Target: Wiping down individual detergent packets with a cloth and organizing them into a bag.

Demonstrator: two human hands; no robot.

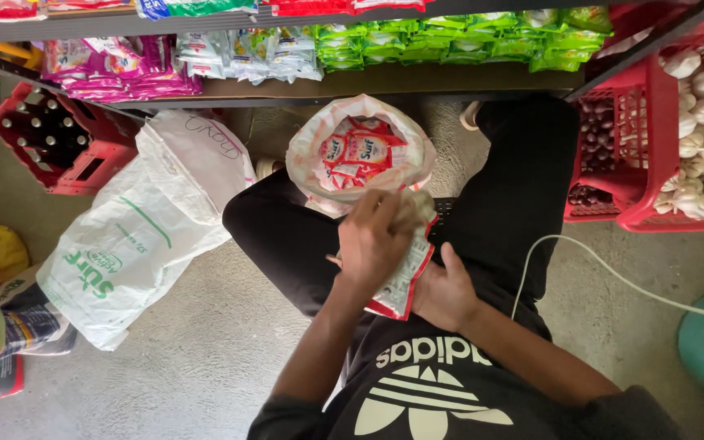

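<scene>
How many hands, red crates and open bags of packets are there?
Hands: 2, left hand and right hand, both on the packet strip
Red crates: 3, bottle crate, onion crate, garlic crate
Open bag of packets: 1
Total: 6

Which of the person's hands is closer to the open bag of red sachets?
Left. The left hand sits just below the open bag, while the right hand lies lower, under the sachet strip.

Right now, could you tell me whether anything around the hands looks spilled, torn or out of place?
Nothing looks spilled. The left hand and right hand hold a strip of red-and-white sachets over the lap, beside an open bag of sachets. The only loose item is a large white sack lying crumpled on the floor.
</scene>
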